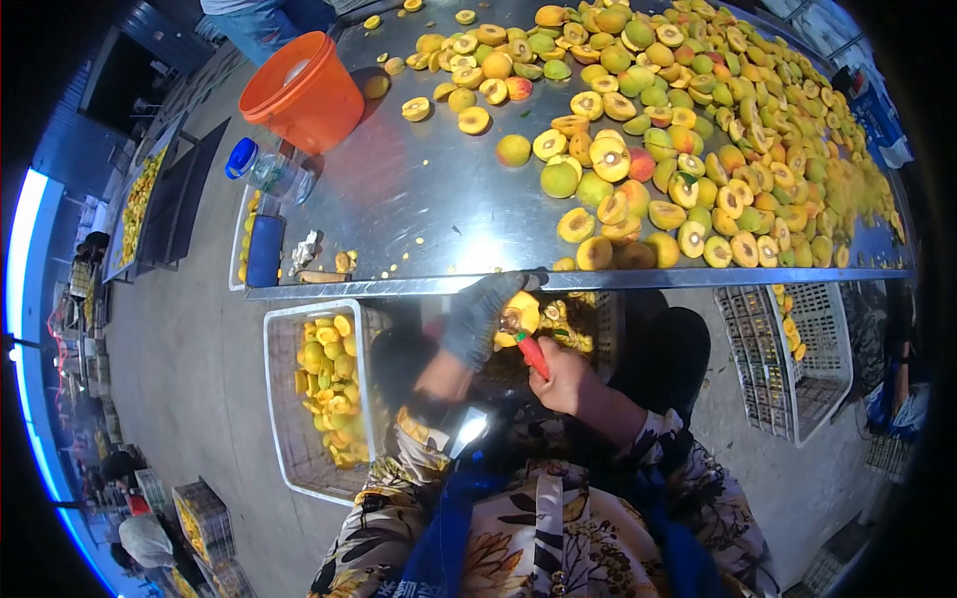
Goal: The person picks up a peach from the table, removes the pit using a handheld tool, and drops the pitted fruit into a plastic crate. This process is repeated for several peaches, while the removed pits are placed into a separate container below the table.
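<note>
My left hand (478, 321), in a grey glove, is closed around a yellow peach half (521, 311) just below the table's front edge. My right hand (566, 377) is bare and grips a small pitting tool by its red handle (533, 354). The tool's metal end meets the cut face of the peach half, at the stone. Under both hands, partly hidden, stands a container with yellow scraps (568, 324). On the metal table (429, 209) lies a large heap of halved peaches (698, 149), green, yellow and red, many with stones showing.
On the table's left stand an orange bucket (317, 110) and a blue-capped bottle (274, 174). A white crate (274, 399) of peach pieces sits on the floor at left; stacked crates (788, 359) stand at right. Another person's jeans (257, 35) show at the far side.
</note>
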`<control>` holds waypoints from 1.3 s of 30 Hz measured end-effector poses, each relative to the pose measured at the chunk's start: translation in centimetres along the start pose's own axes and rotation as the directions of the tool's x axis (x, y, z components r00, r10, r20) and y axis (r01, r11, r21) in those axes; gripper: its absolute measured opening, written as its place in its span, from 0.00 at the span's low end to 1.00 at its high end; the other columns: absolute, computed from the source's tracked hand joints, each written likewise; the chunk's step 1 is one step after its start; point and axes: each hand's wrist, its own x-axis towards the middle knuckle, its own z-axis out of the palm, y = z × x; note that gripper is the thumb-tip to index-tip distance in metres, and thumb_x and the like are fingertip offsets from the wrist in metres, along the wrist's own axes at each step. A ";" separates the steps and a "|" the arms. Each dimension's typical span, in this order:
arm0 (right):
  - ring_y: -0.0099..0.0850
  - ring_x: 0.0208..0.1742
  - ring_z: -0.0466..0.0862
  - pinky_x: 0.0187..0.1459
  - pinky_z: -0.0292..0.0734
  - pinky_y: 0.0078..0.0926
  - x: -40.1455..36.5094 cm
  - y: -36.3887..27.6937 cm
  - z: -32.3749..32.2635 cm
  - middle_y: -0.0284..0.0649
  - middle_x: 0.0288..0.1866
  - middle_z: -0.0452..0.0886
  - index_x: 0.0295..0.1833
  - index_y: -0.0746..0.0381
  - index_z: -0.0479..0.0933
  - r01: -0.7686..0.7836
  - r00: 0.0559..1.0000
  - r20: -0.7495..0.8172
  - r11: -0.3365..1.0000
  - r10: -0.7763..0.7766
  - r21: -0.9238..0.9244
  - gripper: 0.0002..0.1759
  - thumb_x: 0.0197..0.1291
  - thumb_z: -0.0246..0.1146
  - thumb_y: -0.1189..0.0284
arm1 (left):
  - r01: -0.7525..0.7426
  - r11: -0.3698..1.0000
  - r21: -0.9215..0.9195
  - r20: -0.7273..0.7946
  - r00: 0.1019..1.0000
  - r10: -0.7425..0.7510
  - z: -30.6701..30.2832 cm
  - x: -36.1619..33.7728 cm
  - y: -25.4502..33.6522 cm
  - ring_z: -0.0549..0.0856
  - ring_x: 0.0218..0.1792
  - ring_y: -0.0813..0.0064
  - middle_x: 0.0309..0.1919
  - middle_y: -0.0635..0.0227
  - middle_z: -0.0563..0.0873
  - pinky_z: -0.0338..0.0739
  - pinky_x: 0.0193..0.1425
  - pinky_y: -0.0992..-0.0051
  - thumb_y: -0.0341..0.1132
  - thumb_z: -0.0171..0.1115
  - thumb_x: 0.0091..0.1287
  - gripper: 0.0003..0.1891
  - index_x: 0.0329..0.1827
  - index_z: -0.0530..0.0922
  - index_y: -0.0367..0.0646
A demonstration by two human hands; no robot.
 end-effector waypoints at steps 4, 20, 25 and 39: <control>0.47 0.30 0.77 0.33 0.72 0.32 0.5 0.9 0.7 0.49 0.26 0.75 0.39 0.62 0.68 0.013 0.999 -0.051 0.992 -0.006 0.129 0.11 0.50 0.59 0.72 | -0.275 0.960 0.056 -0.071 0.958 0.278 0.4 -0.7 -1.0 0.80 0.34 0.79 0.34 0.67 0.83 0.75 0.39 0.80 0.38 0.64 0.59 0.16 0.43 0.79 0.33; 0.17 0.12 0.63 0.12 0.59 0.18 0.2 -1.4 -1.1 0.30 0.19 0.64 0.42 0.60 0.65 -0.525 0.776 0.629 0.582 0.030 0.620 0.07 0.58 0.50 0.80 | 0.067 0.980 -0.190 0.190 0.981 -0.030 -1.2 0.6 -1.0 0.82 0.25 0.71 0.26 0.57 0.83 0.79 0.30 0.77 0.36 0.63 0.59 0.14 0.38 0.78 0.31; 0.16 0.13 0.60 0.13 0.58 0.16 0.6 -0.2 -0.2 0.30 0.19 0.63 0.41 0.58 0.65 -0.681 0.694 0.698 0.152 -0.175 0.716 0.08 0.57 0.52 0.80 | 0.154 0.854 -0.497 0.120 0.987 -0.108 0.0 0.9 -1.2 0.82 0.26 0.67 0.26 0.58 0.82 0.80 0.29 0.73 0.38 0.61 0.60 0.13 0.35 0.77 0.35; 0.48 0.34 0.81 0.36 0.75 0.41 1.1 7.1 1.9 0.51 0.28 0.79 0.46 0.67 0.70 0.057 0.972 0.229 0.901 0.047 -0.430 0.17 0.52 0.57 0.71 | -0.012 0.222 0.975 -0.161 0.648 0.745 -16.6 1.1 6.0 0.82 0.39 0.68 0.38 0.58 0.83 0.74 0.46 0.72 0.40 0.68 0.52 0.21 0.44 0.79 0.35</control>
